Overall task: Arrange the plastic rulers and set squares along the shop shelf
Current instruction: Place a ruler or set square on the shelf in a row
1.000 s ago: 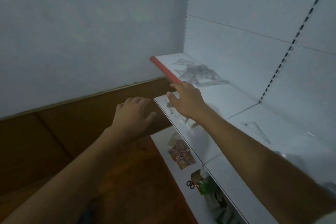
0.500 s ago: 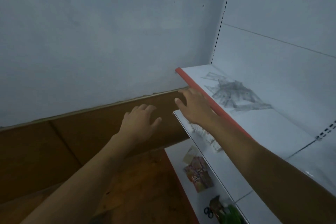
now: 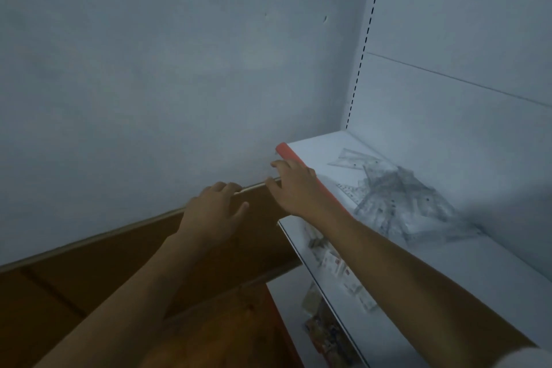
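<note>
A jumbled pile of clear plastic rulers and set squares (image 3: pixel 406 200) lies on the white shop shelf (image 3: pixel 484 275), toward its left end. One clear set square (image 3: pixel 354 158) lies apart, behind the pile near the back corner. My right hand (image 3: pixel 294 188) hovers at the shelf's red front edge (image 3: pixel 301 163), left of the pile, fingers relaxed and holding nothing. My left hand (image 3: pixel 213 210) is raised further left, off the shelf, fingers loose and empty.
A grey wall fills the left, with brown wooden panelling (image 3: pixel 119 263) below. The shelf's white back panel (image 3: pixel 463 69) has a slotted upright. A lower shelf (image 3: pixel 334 266) holds small packets, and another below it holds coloured packs (image 3: pixel 325 334).
The view has swung left and up along the shelf. Both hands have moved with it toward the shelf's left end; my right hand has slid from the lower shelf's edge to the red edge.
</note>
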`<state>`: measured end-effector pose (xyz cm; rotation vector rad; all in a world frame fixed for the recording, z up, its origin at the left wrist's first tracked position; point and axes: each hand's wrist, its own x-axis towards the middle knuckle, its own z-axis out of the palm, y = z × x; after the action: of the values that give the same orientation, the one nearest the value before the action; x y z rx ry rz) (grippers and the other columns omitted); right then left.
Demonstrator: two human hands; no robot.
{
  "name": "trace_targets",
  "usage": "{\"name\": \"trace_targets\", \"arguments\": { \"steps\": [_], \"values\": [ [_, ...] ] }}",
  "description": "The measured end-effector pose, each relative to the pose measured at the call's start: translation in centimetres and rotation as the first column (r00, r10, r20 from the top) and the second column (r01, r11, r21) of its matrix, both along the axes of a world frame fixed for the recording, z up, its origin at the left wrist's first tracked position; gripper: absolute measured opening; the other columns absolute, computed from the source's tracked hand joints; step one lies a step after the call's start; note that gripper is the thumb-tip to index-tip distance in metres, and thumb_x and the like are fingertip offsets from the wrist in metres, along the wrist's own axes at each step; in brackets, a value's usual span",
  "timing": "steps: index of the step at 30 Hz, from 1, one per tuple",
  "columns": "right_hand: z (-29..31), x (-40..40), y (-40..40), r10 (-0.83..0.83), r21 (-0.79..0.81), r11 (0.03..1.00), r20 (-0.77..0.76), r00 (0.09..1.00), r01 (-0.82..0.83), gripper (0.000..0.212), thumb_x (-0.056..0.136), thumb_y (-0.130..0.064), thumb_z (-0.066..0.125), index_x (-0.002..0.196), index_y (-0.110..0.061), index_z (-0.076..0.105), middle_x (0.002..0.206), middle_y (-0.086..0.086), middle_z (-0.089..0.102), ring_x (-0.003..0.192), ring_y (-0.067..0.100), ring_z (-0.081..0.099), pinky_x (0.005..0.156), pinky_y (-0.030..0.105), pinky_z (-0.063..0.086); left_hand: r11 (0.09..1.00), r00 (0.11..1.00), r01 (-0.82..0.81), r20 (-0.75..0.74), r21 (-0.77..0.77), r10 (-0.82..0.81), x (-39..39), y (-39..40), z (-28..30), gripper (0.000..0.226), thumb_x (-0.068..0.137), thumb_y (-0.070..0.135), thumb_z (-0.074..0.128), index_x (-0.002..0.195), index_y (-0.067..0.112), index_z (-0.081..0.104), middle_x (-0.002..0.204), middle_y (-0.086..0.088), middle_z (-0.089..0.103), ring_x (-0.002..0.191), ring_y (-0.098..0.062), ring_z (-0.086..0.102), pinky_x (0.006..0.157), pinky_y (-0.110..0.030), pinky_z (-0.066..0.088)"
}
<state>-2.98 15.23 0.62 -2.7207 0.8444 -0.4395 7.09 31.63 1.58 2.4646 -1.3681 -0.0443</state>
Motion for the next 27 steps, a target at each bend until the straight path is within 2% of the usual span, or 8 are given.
{"name": "trace_targets", "arguments": {
  "steps": [2, 6, 10, 14, 20, 23, 27],
  "values": [
    [-0.6, 0.6, -1.8, -0.022, 0.004, 1.000, -0.003, 1.000, 0.022, 0.049, 0.098, -0.049, 0.036, 0.139, -0.023, 0.041, 0.146, 0.000, 0.041, 0.135, 0.021, 0.036, 0.112, 0.043, 0.024, 0.999, 0.999, 0.037, -0.013, 0.010, -0.037, 0.9, -2.4, -0.4, 0.044, 0.095, 0.049, 0.045, 0.133, 0.027, 0.047, 0.134, 0.001, 0.051, 0.118, -0.019, 0.051, 0.097, -0.040, 0.045],
    [-1.7, 1.2, -6.1, -0.147, -0.053, 0.988, -0.032, 0.989, 0.146, 0.045, 0.097, -0.048, 0.037, 0.130, -0.019, 0.048, 0.129, 0.005, 0.053, 0.120, 0.024, 0.048, 0.102, 0.041, 0.036, 0.990, 0.990, 0.140, -0.030, -0.004, -0.140, 2.3, -7.8, -0.9, 0.043, 0.096, 0.047, 0.045, 0.133, 0.025, 0.048, 0.132, 0.000, 0.053, 0.117, -0.019, 0.051, 0.096, -0.038, 0.044],
    [-2.5, 0.1, -9.6, -0.294, -0.016, 0.956, -0.027, 0.955, 0.294, 0.047, 0.097, -0.047, 0.038, 0.135, -0.021, 0.045, 0.138, 0.003, 0.048, 0.127, 0.022, 0.043, 0.106, 0.041, 0.030, 0.951, 0.950, 0.310, -0.030, -0.001, -0.310, 3.4, -13.3, -1.2, 0.042, 0.097, 0.043, 0.044, 0.133, 0.022, 0.049, 0.130, -0.001, 0.054, 0.114, -0.019, 0.052, 0.092, -0.033, 0.042],
    [-3.4, -1.7, -12.0, -0.447, -0.017, 0.895, -0.015, 0.894, 0.447, 0.045, 0.096, -0.043, 0.044, 0.133, -0.017, 0.049, 0.133, 0.006, 0.052, 0.122, 0.024, 0.047, 0.102, 0.038, 0.033, 0.889, 0.887, 0.458, -0.060, -0.014, -0.458, 4.2, -18.8, -1.5, 0.042, 0.096, 0.040, 0.047, 0.132, 0.019, 0.051, 0.133, -0.005, 0.055, 0.114, -0.024, 0.056, 0.097, -0.038, 0.045],
    [-5.3, -4.7, -12.2, -0.706, 0.027, 0.708, 0.039, 0.707, 0.705, 0.041, 0.095, -0.036, 0.049, 0.130, -0.015, 0.052, 0.128, 0.006, 0.053, 0.119, 0.025, 0.048, 0.100, 0.038, 0.032, 0.711, 0.704, 0.702, -0.112, -0.045, -0.702, 4.4, -25.9, -3.3, 0.043, 0.095, 0.042, 0.049, 0.132, 0.021, 0.049, 0.131, -0.004, 0.053, 0.119, -0.022, 0.049, 0.101, -0.040, 0.041],
    [-6.8, -6.8, -10.5, -0.810, 0.032, 0.586, 0.037, 0.585, 0.810, 0.041, 0.093, -0.036, 0.051, 0.128, -0.016, 0.055, 0.125, 0.007, 0.055, 0.116, 0.026, 0.050, 0.096, 0.038, 0.034, 0.632, 0.626, 0.774, -0.108, -0.036, -0.773, 2.3, -27.7, -4.8, 0.042, 0.095, 0.040, 0.049, 0.132, 0.020, 0.048, 0.130, -0.004, 0.052, 0.119, -0.022, 0.047, 0.098, -0.036, 0.040],
    [-8.0, -10.6, -9.1, -0.897, 0.026, 0.440, 0.045, 0.439, 0.898, 0.039, 0.090, -0.034, 0.053, 0.124, -0.015, 0.057, 0.121, 0.008, 0.057, 0.112, 0.028, 0.053, 0.092, 0.040, 0.037, 0.556, 0.548, 0.828, -0.104, -0.069, -0.830, -1.2, -29.1, -6.5, 0.040, 0.094, 0.036, 0.051, 0.128, 0.016, 0.052, 0.124, -0.008, 0.054, 0.119, -0.025, 0.042, 0.094, -0.038, 0.041]
  ]
}}
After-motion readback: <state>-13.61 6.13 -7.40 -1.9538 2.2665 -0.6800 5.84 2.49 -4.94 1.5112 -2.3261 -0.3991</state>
